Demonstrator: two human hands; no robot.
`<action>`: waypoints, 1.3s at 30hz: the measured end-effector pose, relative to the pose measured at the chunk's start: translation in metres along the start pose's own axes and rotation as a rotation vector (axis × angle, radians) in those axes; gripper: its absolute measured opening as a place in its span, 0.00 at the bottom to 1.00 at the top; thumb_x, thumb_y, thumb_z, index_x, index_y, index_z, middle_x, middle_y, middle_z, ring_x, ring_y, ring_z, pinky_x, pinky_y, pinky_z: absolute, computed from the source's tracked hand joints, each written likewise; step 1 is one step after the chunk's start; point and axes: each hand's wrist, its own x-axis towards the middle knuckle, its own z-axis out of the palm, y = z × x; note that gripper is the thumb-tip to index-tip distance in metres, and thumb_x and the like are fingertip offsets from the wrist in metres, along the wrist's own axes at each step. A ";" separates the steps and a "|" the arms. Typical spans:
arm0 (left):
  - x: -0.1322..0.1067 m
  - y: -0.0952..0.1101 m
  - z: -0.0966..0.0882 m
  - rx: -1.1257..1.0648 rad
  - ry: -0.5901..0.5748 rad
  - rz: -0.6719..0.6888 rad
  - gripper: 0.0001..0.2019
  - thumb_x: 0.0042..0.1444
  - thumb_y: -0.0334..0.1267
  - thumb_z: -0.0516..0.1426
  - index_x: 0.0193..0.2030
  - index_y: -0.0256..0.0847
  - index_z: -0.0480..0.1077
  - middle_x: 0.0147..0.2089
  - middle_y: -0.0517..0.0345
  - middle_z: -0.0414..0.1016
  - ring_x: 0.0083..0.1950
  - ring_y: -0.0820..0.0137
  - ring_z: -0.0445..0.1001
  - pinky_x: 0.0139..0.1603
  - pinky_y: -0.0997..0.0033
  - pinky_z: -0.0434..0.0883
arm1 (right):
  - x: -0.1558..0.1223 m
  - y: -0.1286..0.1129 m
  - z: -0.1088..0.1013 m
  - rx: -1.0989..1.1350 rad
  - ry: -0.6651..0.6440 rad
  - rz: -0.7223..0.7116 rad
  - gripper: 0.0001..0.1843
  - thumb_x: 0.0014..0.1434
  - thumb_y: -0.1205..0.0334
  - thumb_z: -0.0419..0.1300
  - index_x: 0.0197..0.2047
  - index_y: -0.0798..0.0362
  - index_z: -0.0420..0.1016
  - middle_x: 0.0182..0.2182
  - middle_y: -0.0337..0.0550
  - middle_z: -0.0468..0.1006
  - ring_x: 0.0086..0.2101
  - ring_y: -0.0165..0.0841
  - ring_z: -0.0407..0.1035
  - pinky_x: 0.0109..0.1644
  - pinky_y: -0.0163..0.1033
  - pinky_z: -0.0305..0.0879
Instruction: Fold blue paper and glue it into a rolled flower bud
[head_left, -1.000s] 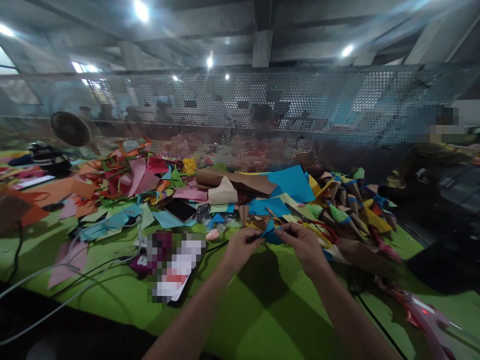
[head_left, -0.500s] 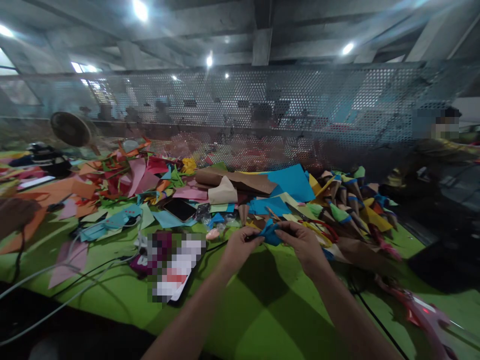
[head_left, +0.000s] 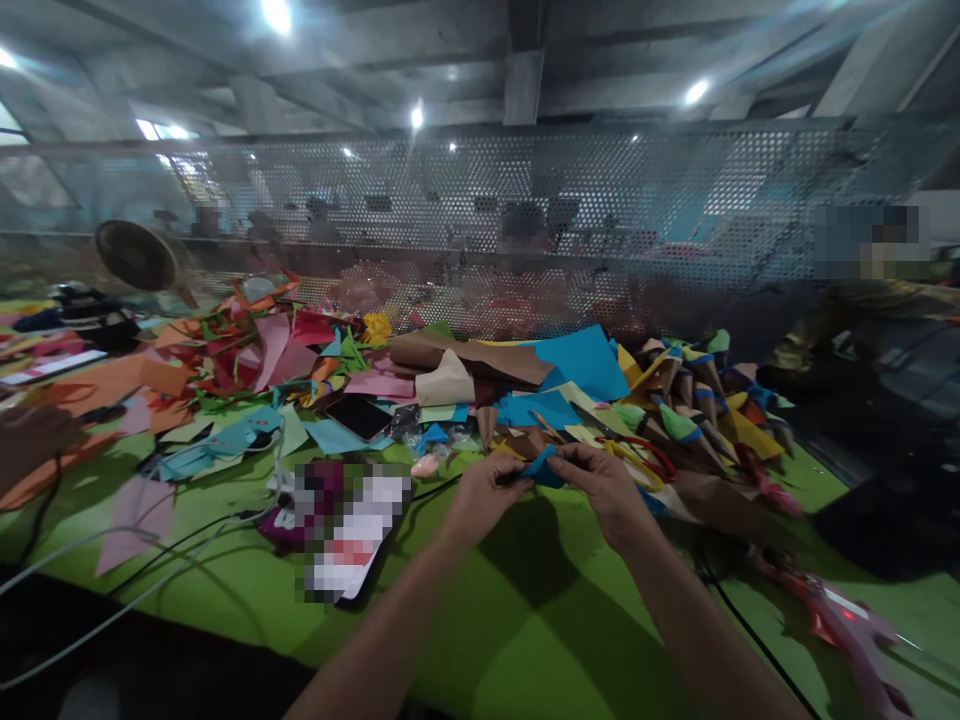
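Both hands meet over the green table, pinching a small folded piece of blue paper point(head_left: 545, 468) between them. My left hand point(head_left: 487, 492) is closed on its left end, and my right hand point(head_left: 598, 490) grips the right end. Fingertips cover part of the paper, so its full shape is hidden. Just beyond the hands lie brown paper pieces and scissors with red and yellow handles point(head_left: 660, 462). A brown paper cone point(head_left: 486, 428) stands behind my left hand.
A pink glue gun point(head_left: 847, 615) lies at the right, its cord on the green table point(head_left: 480, 640). Left are a phone point(head_left: 364, 540), a purple power strip point(head_left: 319, 505) and cables. Colored paper scraps point(head_left: 277, 350) and paper cones point(head_left: 701, 385) pile up behind. Another person's hand point(head_left: 34, 445) is far left.
The blue paper now looks flatter and smaller between my fingers. My hands have stayed in nearly the same place. The other person's hand at far left has shifted slightly.
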 end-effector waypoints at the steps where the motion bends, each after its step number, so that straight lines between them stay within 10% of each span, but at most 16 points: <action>1: 0.000 0.000 0.000 -0.001 0.005 -0.005 0.03 0.54 0.30 0.60 0.32 0.37 0.77 0.32 0.57 0.75 0.36 0.68 0.72 0.37 0.73 0.65 | -0.001 -0.001 0.000 0.004 -0.009 0.000 0.22 0.44 0.43 0.71 0.30 0.54 0.78 0.26 0.40 0.75 0.27 0.31 0.63 0.33 0.37 0.58; 39: 0.000 -0.003 0.004 0.081 0.094 0.003 0.06 0.58 0.36 0.59 0.35 0.38 0.78 0.34 0.54 0.80 0.36 0.67 0.75 0.39 0.71 0.68 | 0.003 0.008 0.000 -0.157 0.100 -0.028 0.23 0.45 0.41 0.70 0.25 0.54 0.76 0.21 0.38 0.73 0.25 0.31 0.62 0.31 0.38 0.56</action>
